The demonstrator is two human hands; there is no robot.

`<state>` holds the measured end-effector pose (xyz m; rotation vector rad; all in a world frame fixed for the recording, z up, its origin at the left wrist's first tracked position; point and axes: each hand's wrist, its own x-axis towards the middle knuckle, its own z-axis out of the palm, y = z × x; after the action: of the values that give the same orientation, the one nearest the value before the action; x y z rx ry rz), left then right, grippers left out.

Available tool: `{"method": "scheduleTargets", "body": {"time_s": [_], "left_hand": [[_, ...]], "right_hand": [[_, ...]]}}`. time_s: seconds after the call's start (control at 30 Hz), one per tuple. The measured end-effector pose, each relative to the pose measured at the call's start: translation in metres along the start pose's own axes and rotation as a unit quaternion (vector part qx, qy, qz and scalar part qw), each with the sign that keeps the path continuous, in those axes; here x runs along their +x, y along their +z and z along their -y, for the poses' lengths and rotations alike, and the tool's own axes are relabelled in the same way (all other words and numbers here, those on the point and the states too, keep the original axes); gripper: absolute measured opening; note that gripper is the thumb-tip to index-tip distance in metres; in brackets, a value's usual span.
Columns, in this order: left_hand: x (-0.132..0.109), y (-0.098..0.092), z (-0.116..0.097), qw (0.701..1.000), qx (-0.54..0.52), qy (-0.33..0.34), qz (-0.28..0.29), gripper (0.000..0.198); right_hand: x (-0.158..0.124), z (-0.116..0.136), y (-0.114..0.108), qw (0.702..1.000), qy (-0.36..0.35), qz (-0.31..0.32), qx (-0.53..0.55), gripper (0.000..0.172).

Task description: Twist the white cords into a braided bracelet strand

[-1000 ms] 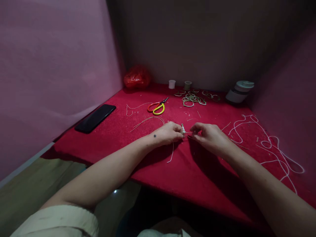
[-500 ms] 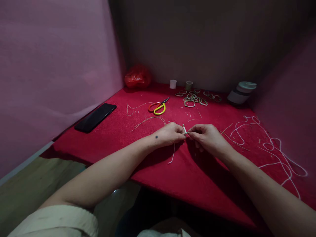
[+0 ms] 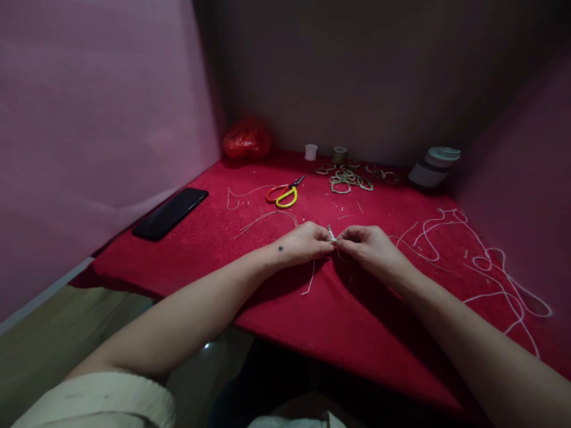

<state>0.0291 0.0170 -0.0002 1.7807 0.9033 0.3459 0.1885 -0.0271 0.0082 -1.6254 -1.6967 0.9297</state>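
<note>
Over the red table (image 3: 276,303), my left hand (image 3: 306,242) and my right hand (image 3: 368,246) meet fingertip to fingertip. Both pinch a small knotted piece of pale cord (image 3: 331,234) that stands up between them. A loose end of that cord (image 3: 309,279) trails down toward the table's near edge below my left hand. Another strand runs right from my right hand across the cloth.
Orange-and-yellow scissors (image 3: 282,193) lie beyond my hands, with a pile of finished cord loops (image 3: 348,178) behind them. A black phone (image 3: 171,213) lies at the left edge. Loose white cord (image 3: 495,267) sprawls at the right. A red bag (image 3: 247,139), two small cups (image 3: 311,152) and a lidded jar (image 3: 433,166) line the back.
My right hand has moved left, closing the gap until its fingertips meet my left hand at the knot. The left hand has stayed put.
</note>
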Motion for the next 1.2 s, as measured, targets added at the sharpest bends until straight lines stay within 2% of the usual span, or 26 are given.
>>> {"method": "scheduleTargets", "body": {"time_s": [0.27, 0.53, 0.73, 0.87, 0.97, 1.1, 1.2], "left_hand": [[-0.008, -0.005, -0.012, 0.997, -0.041, -0.06, 0.001, 0.005], [-0.009, -0.004, -0.013, 0.992, -0.105, -0.07, -0.015, 0.007], [-0.007, -0.001, -0.018, 0.956, -0.275, -0.1, -0.025, 0.013], [-0.006, 0.0, -0.015, 0.938, -0.324, -0.118, -0.01, 0.013], [-0.005, -0.001, -0.009, 0.936, -0.33, -0.122, 0.01, 0.01], [-0.004, -0.004, -0.008, 0.95, -0.285, -0.115, 0.058, 0.005], [-0.002, -0.005, -0.012, 0.961, -0.241, -0.13, 0.04, 0.013]], "right_hand": [[-0.002, 0.004, 0.001, 0.999, -0.005, 0.025, 0.024, 0.014], [-0.002, 0.005, 0.003, 0.981, 0.087, 0.052, 0.167, 0.013], [-0.001, 0.004, 0.006, 0.953, 0.125, 0.085, 0.262, 0.014], [-0.002, 0.005, 0.007, 0.947, 0.142, 0.087, 0.275, 0.014], [-0.002, 0.005, 0.008, 0.945, 0.142, 0.079, 0.283, 0.012], [-0.002, 0.004, 0.009, 0.948, 0.138, 0.083, 0.273, 0.011], [-0.002, 0.002, 0.01, 0.953, 0.137, 0.085, 0.256, 0.01]]}}
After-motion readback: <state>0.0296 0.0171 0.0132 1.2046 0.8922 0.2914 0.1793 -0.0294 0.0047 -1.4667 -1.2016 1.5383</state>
